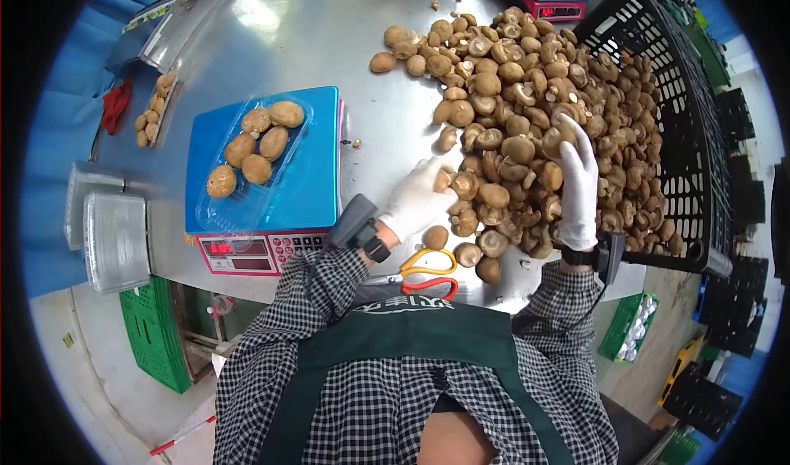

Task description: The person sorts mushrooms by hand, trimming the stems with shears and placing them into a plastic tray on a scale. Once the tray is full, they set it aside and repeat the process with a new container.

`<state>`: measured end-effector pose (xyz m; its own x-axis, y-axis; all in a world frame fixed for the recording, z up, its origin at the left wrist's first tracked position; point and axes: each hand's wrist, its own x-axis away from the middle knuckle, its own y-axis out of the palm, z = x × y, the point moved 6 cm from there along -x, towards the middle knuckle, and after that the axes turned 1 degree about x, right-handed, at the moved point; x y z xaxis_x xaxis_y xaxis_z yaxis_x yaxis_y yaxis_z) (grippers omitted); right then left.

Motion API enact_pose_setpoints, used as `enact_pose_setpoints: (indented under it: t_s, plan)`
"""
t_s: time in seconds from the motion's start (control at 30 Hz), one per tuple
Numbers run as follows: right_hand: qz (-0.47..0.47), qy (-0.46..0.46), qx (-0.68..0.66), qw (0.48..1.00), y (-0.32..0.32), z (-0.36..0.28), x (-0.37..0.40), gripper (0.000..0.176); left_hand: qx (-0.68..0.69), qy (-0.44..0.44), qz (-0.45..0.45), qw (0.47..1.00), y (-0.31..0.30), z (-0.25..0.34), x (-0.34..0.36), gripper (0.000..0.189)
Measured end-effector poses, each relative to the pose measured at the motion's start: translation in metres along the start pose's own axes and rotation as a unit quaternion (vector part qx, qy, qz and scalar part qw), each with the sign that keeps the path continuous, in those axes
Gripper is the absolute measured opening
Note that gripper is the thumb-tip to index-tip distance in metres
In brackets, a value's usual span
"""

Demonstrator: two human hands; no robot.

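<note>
A large heap of brown shiitake mushrooms [514,127] spreads over the metal table and into a tipped black crate. At the heap's near left edge my left hand [418,200], in a white glove, has its fingers closed around a shiitake mushroom [445,179]. My right hand [579,187], gloved too, reaches into the heap with thumb and fingers curled about another shiitake mushroom [555,142]. Left of my hands, a clear plastic tray [216,215] with several mushrooms rests on a blue-topped scale [317,169] with a lit red display.
Scissors [428,272] with orange and red handles lie at the table's near edge. The black crate [699,160] borders the heap on the right. Stacked clear trays [117,243] stand at far left, near a filled tray [156,109]. Another scale [559,9] is at the back.
</note>
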<state>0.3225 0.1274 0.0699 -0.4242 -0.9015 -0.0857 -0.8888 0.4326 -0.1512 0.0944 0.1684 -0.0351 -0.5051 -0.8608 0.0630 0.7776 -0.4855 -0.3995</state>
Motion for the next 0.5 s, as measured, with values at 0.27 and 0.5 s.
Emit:
enact_pose_setpoints:
  t_s: [0.27,0.5]
  plan:
    - [-0.100,0.094,-0.128,0.982,-0.004,0.038,0.051,0.042,-0.003,-0.004,-0.028,1.000,0.023,-0.009,-0.019,0.043]
    - [-0.167,-0.125,0.589,0.781,0.032,0.030,0.055,0.043,0.477,-0.180,-0.064,0.858,-0.005,-0.011,0.011,0.034]
